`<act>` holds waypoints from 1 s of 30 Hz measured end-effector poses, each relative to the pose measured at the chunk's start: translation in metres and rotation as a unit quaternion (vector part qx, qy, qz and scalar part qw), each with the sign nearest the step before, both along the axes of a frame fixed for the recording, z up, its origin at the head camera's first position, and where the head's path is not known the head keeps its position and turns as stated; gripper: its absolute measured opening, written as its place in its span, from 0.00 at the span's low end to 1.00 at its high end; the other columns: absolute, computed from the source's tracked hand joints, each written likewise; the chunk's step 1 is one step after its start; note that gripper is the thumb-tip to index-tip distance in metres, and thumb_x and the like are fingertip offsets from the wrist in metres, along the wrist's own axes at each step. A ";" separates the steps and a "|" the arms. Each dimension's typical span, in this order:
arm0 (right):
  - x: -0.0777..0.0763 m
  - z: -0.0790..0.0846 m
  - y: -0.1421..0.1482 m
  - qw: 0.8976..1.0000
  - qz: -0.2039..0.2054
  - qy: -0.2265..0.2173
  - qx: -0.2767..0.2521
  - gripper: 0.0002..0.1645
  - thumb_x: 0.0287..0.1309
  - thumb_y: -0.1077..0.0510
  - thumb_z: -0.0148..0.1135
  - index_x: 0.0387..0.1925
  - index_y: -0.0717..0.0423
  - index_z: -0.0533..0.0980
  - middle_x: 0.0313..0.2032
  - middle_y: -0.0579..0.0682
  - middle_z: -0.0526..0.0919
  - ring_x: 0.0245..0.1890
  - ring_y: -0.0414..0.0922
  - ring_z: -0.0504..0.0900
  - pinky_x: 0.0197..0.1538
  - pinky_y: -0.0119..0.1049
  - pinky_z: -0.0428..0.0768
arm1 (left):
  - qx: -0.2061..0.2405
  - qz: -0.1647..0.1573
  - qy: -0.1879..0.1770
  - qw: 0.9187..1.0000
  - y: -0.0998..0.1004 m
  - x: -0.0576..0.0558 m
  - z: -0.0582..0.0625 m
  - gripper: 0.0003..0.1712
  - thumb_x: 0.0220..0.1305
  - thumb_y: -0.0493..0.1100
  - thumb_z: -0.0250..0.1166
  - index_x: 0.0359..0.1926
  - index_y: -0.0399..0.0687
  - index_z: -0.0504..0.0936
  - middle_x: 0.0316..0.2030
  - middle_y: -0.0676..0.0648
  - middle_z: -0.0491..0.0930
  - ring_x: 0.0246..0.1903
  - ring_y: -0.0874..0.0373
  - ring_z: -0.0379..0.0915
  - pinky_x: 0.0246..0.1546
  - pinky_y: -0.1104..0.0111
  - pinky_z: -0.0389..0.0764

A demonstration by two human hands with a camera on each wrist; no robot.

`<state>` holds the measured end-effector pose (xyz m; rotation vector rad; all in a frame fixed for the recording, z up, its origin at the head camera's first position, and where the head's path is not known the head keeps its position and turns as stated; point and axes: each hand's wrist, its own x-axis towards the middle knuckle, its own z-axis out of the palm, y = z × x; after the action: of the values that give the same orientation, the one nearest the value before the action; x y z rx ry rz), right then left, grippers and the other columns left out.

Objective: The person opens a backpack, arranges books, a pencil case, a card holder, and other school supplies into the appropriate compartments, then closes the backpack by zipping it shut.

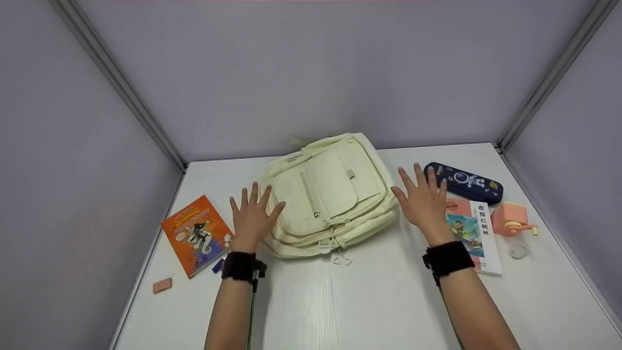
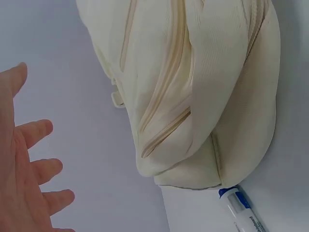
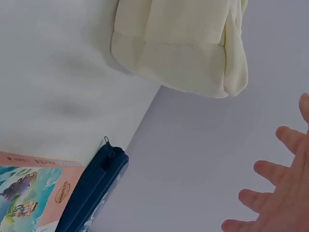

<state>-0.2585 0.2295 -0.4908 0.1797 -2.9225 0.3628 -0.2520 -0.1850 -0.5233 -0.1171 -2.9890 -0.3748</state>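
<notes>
A cream backpack (image 1: 325, 194) lies on the white table, its front pocket and zips facing up. My left hand (image 1: 252, 218) is spread over the backpack's left side, fingers straight, holding nothing. On the other side my right hand (image 1: 423, 206) is spread too, just off the backpack's right edge, and overlaps the book with a pink and white cover (image 1: 486, 243) and the dark blue pencil case (image 1: 469, 183) in the head view. In both wrist views, the left fingers (image 2: 46, 169) and right fingers (image 3: 270, 171) are apart from the backpack.
An orange book (image 1: 198, 236) lies at the left, with a small pink item (image 1: 162, 285) in front of it. A blue-capped marker (image 2: 244, 210) lies beside the backpack. At the right stands a pink box with a yellow crank (image 1: 510, 218). Walls enclose the table's back and sides.
</notes>
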 end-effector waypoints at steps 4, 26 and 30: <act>0.004 0.000 -0.014 1.000 0.017 -0.017 0.007 0.36 0.73 0.38 0.45 0.74 0.48 0.59 0.73 0.63 0.52 0.73 0.65 0.44 0.67 0.68 0.41 | 0.019 0.007 -0.016 1.000 0.006 0.001 -0.007 0.42 0.69 0.73 0.44 0.74 0.55 0.63 0.74 0.37 0.52 0.71 0.35 0.47 0.65 0.36 0.36; 0.045 -0.045 -0.085 0.987 0.130 -0.083 0.036 0.32 0.71 0.41 0.53 0.70 0.47 0.67 0.68 0.60 0.66 0.68 0.62 0.61 0.66 0.62 0.56 | -0.004 -0.037 -0.066 0.997 0.026 0.008 -0.053 0.38 0.71 0.67 0.49 0.73 0.55 0.63 0.67 0.34 0.66 0.70 0.30 0.46 0.62 0.33 0.49; 0.044 -0.053 -0.077 0.987 0.132 -0.081 0.032 0.31 0.71 0.43 0.54 0.70 0.49 0.67 0.68 0.59 0.66 0.68 0.61 0.62 0.66 0.63 0.55 | 0.003 -0.041 -0.059 0.997 0.027 0.012 -0.051 0.36 0.71 0.66 0.50 0.72 0.54 0.65 0.65 0.34 0.68 0.68 0.29 0.49 0.63 0.35 0.51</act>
<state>-0.2145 0.1521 -0.5437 0.5780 -3.0768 0.3360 -0.2396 -0.1581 -0.5747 -0.2241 -3.1067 -0.4120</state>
